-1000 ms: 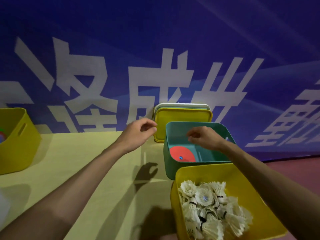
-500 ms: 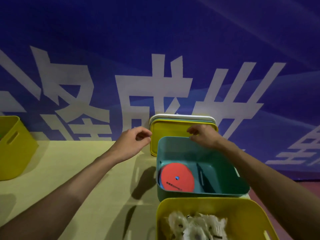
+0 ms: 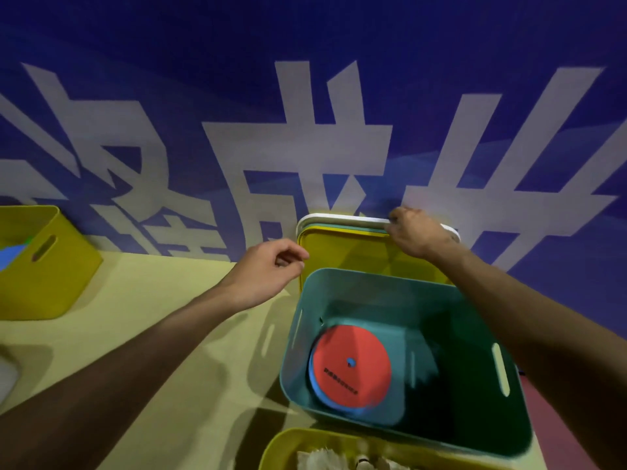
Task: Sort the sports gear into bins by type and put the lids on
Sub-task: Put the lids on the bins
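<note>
**Lid stack of white, teal and yellow plastic: lidding begins**

The teal plastic bin sits near me on the yellow desk with a flat red disc inside, so I judge lidding is in hand. The lid stack leans against the blue banner wall, just behind that bin. My right hand reaches over the bin, fingers curled on the stack's top edge; which lid they pinch I cannot tell. My left hand hovers beside the stack's left edge, loosely curled, holding nothing. Next I should separate the teal lid and lower it squarely onto the rim.
</note>
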Motion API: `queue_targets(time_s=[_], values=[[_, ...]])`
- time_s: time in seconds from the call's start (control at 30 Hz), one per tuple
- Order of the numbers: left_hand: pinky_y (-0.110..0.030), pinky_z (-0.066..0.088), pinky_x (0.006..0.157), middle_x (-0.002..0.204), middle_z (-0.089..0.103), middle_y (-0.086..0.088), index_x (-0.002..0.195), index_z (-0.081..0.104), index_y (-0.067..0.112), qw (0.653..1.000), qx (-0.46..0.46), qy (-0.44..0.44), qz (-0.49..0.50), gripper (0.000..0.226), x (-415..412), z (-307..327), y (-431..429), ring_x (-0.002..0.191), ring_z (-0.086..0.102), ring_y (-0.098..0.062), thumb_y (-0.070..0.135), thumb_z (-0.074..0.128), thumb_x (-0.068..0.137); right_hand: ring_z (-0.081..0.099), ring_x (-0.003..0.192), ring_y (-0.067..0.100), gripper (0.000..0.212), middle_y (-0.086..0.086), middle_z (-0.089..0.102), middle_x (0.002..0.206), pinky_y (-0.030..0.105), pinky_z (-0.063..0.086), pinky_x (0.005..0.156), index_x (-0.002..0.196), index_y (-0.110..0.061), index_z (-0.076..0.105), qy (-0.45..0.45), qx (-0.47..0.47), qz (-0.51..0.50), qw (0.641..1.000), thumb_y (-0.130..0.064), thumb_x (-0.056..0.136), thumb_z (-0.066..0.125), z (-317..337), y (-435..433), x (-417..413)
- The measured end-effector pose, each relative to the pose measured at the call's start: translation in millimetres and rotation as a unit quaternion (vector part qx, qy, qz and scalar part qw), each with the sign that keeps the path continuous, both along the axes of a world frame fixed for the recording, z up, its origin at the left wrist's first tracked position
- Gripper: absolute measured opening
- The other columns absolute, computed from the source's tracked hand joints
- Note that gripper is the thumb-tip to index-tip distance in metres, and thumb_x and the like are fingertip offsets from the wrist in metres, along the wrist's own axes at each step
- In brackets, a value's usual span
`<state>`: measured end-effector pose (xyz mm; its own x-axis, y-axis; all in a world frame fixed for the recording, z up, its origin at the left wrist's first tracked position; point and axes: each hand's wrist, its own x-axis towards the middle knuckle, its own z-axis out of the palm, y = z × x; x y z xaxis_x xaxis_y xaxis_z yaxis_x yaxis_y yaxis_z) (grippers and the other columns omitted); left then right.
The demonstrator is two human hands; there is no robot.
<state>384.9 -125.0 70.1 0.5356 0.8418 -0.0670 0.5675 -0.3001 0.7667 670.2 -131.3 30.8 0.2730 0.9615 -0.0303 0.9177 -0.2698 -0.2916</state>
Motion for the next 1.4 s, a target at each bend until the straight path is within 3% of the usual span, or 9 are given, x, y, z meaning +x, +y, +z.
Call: queue_targets(time_s=[0.1, 0.2, 0.4, 0.57, 0.7, 0.87, 1.0, 1.27, 1.4], values=[[-0.017, 0.048, 0.080, 0.099, 0.070, 0.003, 0.105, 0.068, 0.019, 1.000, -0.017, -0.006, 0.016, 0.016, 6, -7, 3, 0.091, 0.062, -0.009, 0.016, 0.060, 0.091, 0.057, 0.102, 0.029, 0.036, 0.013, 0.060, 0.115, 0.041, 0.045, 0.090, 0.119, -0.011, 0.056, -0.047, 0.027, -0.004, 0.999, -0.034, 0.101, 0.034, -15, 9, 2], [-0.011, 0.046, 0.075, 0.096, 0.069, 0.003, 0.103, 0.069, 0.020, 0.998, -0.047, -0.021, 0.032, 0.015, 13, -14, 0, 0.086, 0.062, -0.009, 0.015, 0.060, 0.092, 0.051, 0.110, 0.028, 0.039, 0.012, 0.060, 0.118, 0.042, 0.039, 0.095, 0.118, -0.012, 0.058, -0.076, 0.043, 0.001, 0.996, -0.034, 0.101, 0.031, -23, 14, 5], [-0.009, 0.046, 0.076, 0.098, 0.069, 0.002, 0.100, 0.069, 0.021, 0.994, -0.091, -0.037, 0.056, 0.014, 21, -25, -2, 0.092, 0.064, -0.010, 0.015, 0.060, 0.091, 0.041, 0.123, 0.026, 0.041, 0.009, 0.059, 0.123, 0.047, 0.027, 0.103, 0.113, -0.013, 0.059, -0.046, -0.017, 0.004, 0.999, -0.037, 0.102, 0.028, -26, 19, 7], [-0.027, 0.050, 0.089, 0.099, 0.069, -0.004, 0.095, 0.068, 0.025, 0.991, -0.112, -0.034, 0.069, 0.013, 23, -32, 7, 0.097, 0.064, -0.016, 0.016, 0.061, 0.089, 0.053, 0.103, 0.026, 0.035, 0.012, 0.060, 0.114, 0.044, 0.030, 0.103, 0.112, -0.012, 0.054, 0.011, -0.075, 0.000, 0.997, -0.036, 0.101, 0.030, -18, 24, 8], [-0.021, 0.047, 0.083, 0.097, 0.069, -0.004, 0.093, 0.068, 0.027, 0.988, -0.115, -0.030, 0.094, 0.015, 29, -32, 16, 0.095, 0.063, -0.013, 0.015, 0.061, 0.089, 0.051, 0.097, 0.023, 0.033, 0.009, 0.061, 0.112, 0.046, 0.038, 0.102, 0.113, -0.014, 0.061, 0.059, -0.080, -0.019, 0.995, -0.035, 0.098, 0.041, -15, 34, 10], [-0.031, 0.050, 0.085, 0.097, 0.068, -0.009, 0.092, 0.066, 0.027, 0.989, -0.090, -0.013, 0.118, 0.017, 38, -31, 33, 0.094, 0.064, -0.020, 0.013, 0.057, 0.089, 0.057, 0.088, 0.021, 0.024, 0.006, 0.068, 0.099, 0.039, 0.050, 0.089, 0.101, -0.013, 0.072, 0.095, -0.030, -0.054, 0.994, -0.028, 0.090, 0.057, -14, 41, 12], [-0.015, 0.044, 0.066, 0.093, 0.066, 0.000, 0.095, 0.064, 0.027, 0.987, -0.068, -0.022, 0.145, 0.019, 46, -29, 50, 0.090, 0.062, -0.015, 0.011, 0.055, 0.090, 0.060, 0.084, 0.020, 0.021, 0.006, 0.068, 0.095, 0.034, 0.052, 0.078, 0.102, -0.012, 0.071, 0.086, 0.017, -0.072, 0.994, -0.026, 0.090, 0.061, -15, 39, 8], [-0.025, 0.042, 0.074, 0.104, 0.064, -0.002, 0.108, 0.058, 0.026, 0.981, -0.060, -0.036, 0.179, 0.021, 50, -16, 54, 0.100, 0.061, -0.019, 0.016, 0.053, 0.090, 0.063, 0.084, 0.021, 0.018, 0.007, 0.071, 0.092, 0.032, 0.053, 0.077, 0.100, -0.013, 0.073, 0.038, 0.118, -0.078, 0.989, -0.023, 0.090, 0.062, 3, 21, 4], [-0.021, 0.039, 0.065, 0.104, 0.063, -0.005, 0.119, 0.053, 0.022, 0.983, -0.042, -0.039, 0.174, 0.027, 51, -2, 45, 0.094, 0.058, -0.015, 0.021, 0.053, 0.092, 0.065, 0.090, 0.024, 0.019, 0.008, 0.072, 0.097, 0.037, 0.054, 0.084, 0.103, -0.012, 0.073, 0.054, 0.163, -0.066, 0.983, -0.020, 0.091, 0.062, 30, 15, -1]])
